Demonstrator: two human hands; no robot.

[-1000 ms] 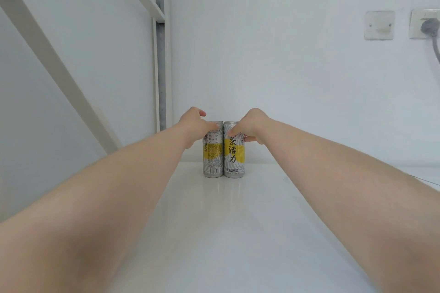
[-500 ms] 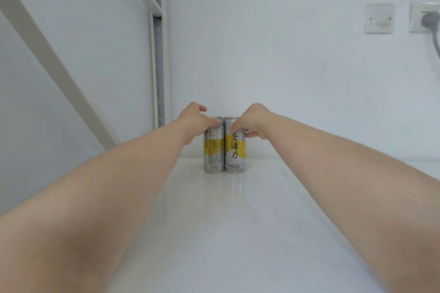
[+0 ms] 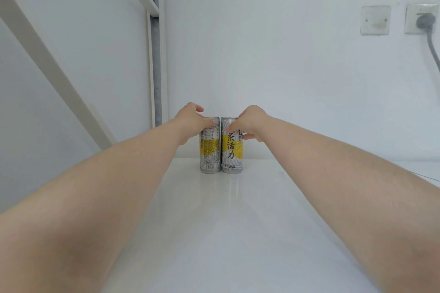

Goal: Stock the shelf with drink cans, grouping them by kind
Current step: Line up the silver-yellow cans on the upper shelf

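1. Two slim cans of one kind, silver with a yellow band, are stood upright on the white shelf [image 3: 238, 233], just to the right of the upright post [image 3: 156, 54] and close to the back wall. The left can [image 3: 209, 152] and the right can [image 3: 232, 154] are set side by side, touching or all but touching.
2. The left can is gripped near its top by the left hand [image 3: 192, 121], whose fingers are curled round it with the thumb laid across the front.
3. The right can is gripped at the same height by the right hand [image 3: 251, 123], which is curled round it with the thumb on the front and a fingertip shown at the far side.
4. The cans are judged to be sealed and full. They are probably fairly heavy for their size and stiff unless squeezed hard, since the thin metal wall can be dented.
5. The printed skin is smooth and likely slippery, so a wrap of the whole hand is better suited than a fingertip pinch.
6. Being tall and narrow, each can is easily tipped, the more so when held high. A hold round the middle would be steadier for carrying, while a hold near the top is enough for sliding on the glossy shelf.
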